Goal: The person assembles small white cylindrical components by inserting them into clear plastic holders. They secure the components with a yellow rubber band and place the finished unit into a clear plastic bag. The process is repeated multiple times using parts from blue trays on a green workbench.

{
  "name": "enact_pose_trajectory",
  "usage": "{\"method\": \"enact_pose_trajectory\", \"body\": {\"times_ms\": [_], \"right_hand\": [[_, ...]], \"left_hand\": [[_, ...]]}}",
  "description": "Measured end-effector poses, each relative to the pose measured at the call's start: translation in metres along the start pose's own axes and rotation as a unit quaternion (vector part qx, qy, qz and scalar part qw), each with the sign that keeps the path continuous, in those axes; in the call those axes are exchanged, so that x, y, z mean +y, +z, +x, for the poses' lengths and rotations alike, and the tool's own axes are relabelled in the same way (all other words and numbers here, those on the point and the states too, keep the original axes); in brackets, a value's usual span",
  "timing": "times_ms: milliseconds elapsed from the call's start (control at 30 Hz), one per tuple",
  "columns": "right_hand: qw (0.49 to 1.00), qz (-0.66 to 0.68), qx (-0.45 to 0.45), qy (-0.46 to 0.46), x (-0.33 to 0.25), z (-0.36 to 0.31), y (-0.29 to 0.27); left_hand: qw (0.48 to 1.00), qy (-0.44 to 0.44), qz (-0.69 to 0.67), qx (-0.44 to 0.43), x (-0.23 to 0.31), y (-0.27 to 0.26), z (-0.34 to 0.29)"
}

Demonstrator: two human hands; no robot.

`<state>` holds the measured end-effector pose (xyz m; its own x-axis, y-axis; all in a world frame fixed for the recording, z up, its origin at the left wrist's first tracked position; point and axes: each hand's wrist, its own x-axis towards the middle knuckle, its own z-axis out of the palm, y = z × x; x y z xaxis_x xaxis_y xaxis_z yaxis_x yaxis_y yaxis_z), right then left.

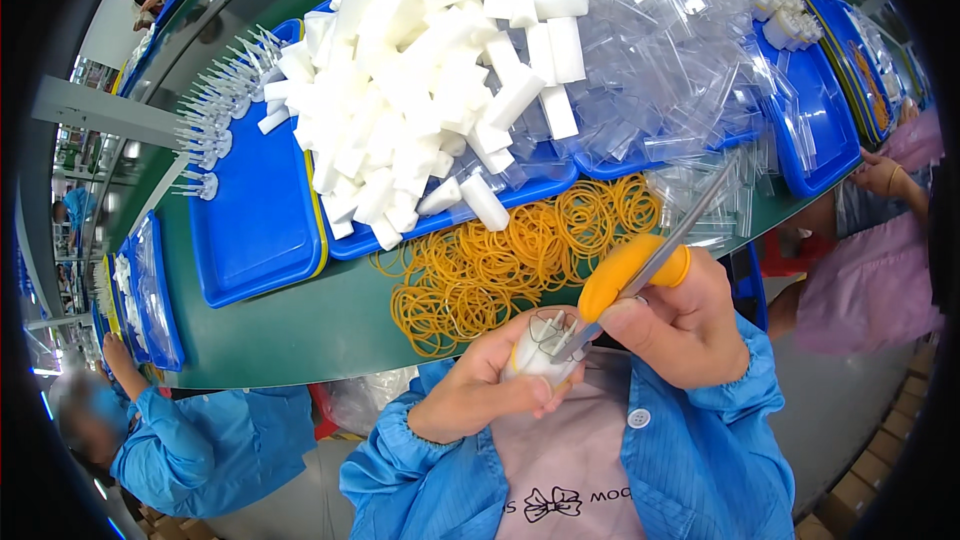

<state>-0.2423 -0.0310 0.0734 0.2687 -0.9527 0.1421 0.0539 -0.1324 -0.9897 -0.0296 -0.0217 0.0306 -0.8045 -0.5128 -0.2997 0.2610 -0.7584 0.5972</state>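
My left hand (pixel 485 390) is closed round a small white part (pixel 540 360) with thin wire loops on top, held low in front of my chest. In my right hand (pixel 690 335) is a long, flat metal tool (pixel 675 238), which looks like tweezers. It slants down to the left, and its lower end meets the top of the white part. Orange finger covers (pixel 640 268) sit on fingers of the right hand. Just beyond my hands lies a pile of yellow-orange rubber bands (pixel 500 275). My fingers partly hide the white part.
White foam blocks (pixel 410 80) and clear plastic pieces (pixel 660 50) heap up on blue trays. Another blue tray (pixel 255 250) stands left, beside white spiky parts (pixel 215 120). The green table (pixel 350 325) runs underneath. Co-workers sit at left (pixel 210 440) and right (pixel 860 280).
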Motion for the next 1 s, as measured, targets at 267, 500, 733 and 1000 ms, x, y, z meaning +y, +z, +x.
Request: {"method": "enact_pose_trajectory", "body": {"times_ms": [267, 500, 733, 1000], "right_hand": [[0.997, -0.054, 0.036, -0.034, 0.007, -0.004, 0.003], [0.991, 0.115, 0.064, 0.039, 0.006, -0.005, -0.003], [0.992, 0.098, 0.059, 0.054, 0.006, -0.003, -0.009], [0.991, 0.125, 0.006, 0.054, 0.008, -0.003, -0.01]], "left_hand": [[0.999, 0.033, -0.018, -0.016, -0.003, 0.002, 0.005], [0.999, 0.021, -0.035, -0.015, 0.001, 0.006, 0.005], [0.998, 0.028, -0.035, -0.035, 0.001, 0.003, 0.006], [0.998, 0.006, -0.064, -0.02, 0.001, 0.005, 0.008]]}}
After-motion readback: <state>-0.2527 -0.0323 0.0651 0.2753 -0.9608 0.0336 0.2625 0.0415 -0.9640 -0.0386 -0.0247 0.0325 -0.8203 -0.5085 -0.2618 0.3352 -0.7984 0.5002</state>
